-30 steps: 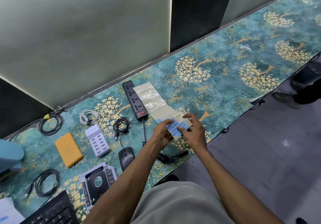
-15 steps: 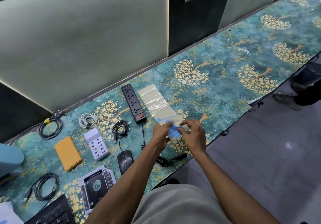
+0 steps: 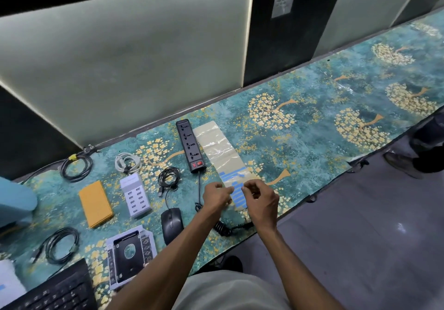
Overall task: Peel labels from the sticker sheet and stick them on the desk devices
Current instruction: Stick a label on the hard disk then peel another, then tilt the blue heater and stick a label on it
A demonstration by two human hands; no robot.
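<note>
A long beige sticker sheet (image 3: pixel 223 153) lies on the desk beside a black power strip (image 3: pixel 189 145). Its blue labels (image 3: pixel 237 193) sit at the near end. My left hand (image 3: pixel 216 198) pinches the sheet's left edge by the labels. My right hand (image 3: pixel 262 200) has thumb and forefinger pinched on a blue label at the top of the label rows. Whether the label has lifted off is hidden by my fingers. To the left lie a white multi-port charger (image 3: pixel 135 196), a black mouse (image 3: pixel 171 220), an orange flat pack (image 3: pixel 95 204) and a drive caddy (image 3: pixel 131 254).
Coiled cables (image 3: pixel 76 165) (image 3: pixel 169 177) (image 3: pixel 61 244) and a white cable (image 3: pixel 127 163) lie among the devices. A black keyboard (image 3: pixel 55 290) is at the lower left. A curly cord (image 3: pixel 223 228) runs along the desk's front edge. Panels stand behind the desk, and a person's shoes (image 3: pixel 406 163) are at the right.
My right hand's fingers have curled from flat on the sheet into a pinch at the blue labels. Both hands have shifted slightly toward me. The sheet's far end has stayed put.
</note>
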